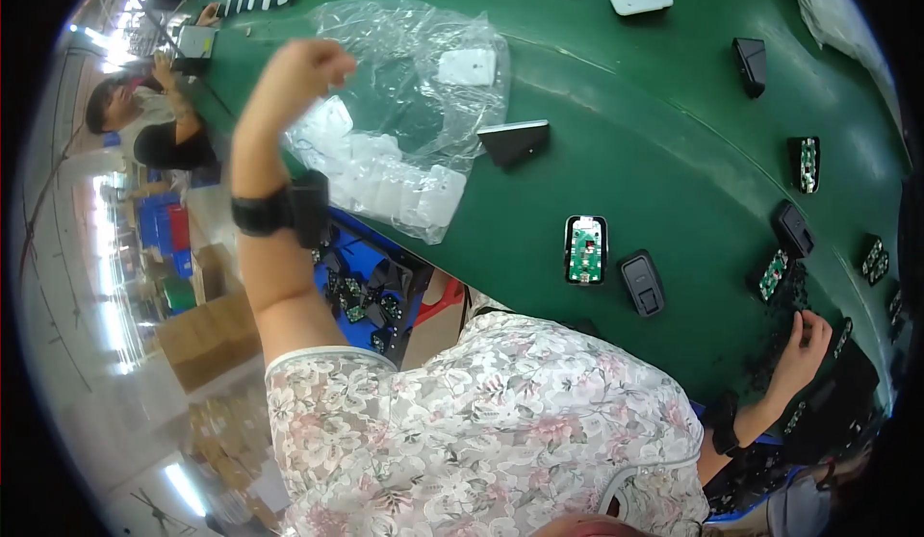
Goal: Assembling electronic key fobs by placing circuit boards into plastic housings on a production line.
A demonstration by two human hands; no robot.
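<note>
My left hand [306,67] is raised over a clear plastic bag [385,32], its fingers curled; whatever they may hold is hidden. White plastic covers [423,198] lie in the bag's near side, and one white cover [467,66] rests toward its right. Far to the right, my right hand [805,346] has its fingertips drawn together beside a scatter of small black pieces [791,292]. Anything between those fingertips is too small to make out. Between my hands lie an open casing with a green circuit board [586,250] and a dark grey shell [642,283].
A black casing with a white top [515,140] stands beside the bag. More casings and boards [805,165] are spread along the table's right side. A blue bin [409,282] of black parts sits below the left table edge. Another person [159,123] works at far left.
</note>
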